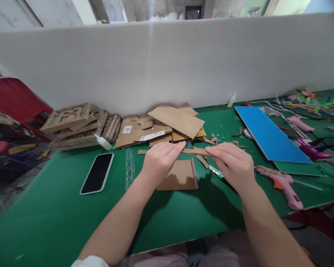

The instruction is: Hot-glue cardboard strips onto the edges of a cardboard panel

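A narrow cardboard strip [195,151] stretches between my two hands, just above the green table. My left hand [161,157] is closed on its left part, and an end pokes out beyond the fingers. The fingers of my right hand [233,161] pinch its right end. Below lies a flat cardboard piece [176,176] with a rolled strip along its right edge. Beside my right hand rests a utility knife [216,172], its handle partly hidden under the hand. A clear stencil ruler [130,168] lies left of the flat piece.
A phone [98,173] and a small glue bottle [102,142] sit at left, before stacked cardboard panels [72,128]. Loose cardboard sheets [178,120] lie against the white partition [128,70]. To the right are a pink glue gun [284,183], a blue board [278,135] and cables.
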Motion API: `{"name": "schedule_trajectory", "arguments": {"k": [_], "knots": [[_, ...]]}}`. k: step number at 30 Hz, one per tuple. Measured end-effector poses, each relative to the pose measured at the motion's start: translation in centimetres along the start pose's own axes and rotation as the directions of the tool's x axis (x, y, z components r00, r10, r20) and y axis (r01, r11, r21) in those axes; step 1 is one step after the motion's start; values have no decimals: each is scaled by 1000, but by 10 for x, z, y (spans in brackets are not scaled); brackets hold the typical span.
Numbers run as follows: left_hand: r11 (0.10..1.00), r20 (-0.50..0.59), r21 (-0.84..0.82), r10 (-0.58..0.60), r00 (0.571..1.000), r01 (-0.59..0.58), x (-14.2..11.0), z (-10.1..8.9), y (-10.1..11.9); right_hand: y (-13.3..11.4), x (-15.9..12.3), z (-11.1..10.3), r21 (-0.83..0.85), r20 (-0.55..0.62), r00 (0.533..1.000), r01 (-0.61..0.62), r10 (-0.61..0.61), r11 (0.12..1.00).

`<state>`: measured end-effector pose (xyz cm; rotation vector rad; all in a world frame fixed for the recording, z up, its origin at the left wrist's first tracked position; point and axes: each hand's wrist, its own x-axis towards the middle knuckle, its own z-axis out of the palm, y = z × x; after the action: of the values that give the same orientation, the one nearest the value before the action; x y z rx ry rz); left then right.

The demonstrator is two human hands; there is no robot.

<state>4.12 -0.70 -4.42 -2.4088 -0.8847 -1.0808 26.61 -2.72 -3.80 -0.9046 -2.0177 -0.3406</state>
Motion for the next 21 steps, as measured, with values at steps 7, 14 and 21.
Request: {"name": "schedule_trajectory", "arguments": {"k": [7,14,21], "knots": [[994,16,55,90,996,-90,1,3,10,-18,-2,10,-223,170,985,15,24,975],[999,139,28,40,989,-44,0,2,12,-19,-7,12,-252,224,970,-39,98,967],[977,484,-76,-137,864,197,-3,3,0,-9,-7,17,-133,396,880,-226,261,965]]}}
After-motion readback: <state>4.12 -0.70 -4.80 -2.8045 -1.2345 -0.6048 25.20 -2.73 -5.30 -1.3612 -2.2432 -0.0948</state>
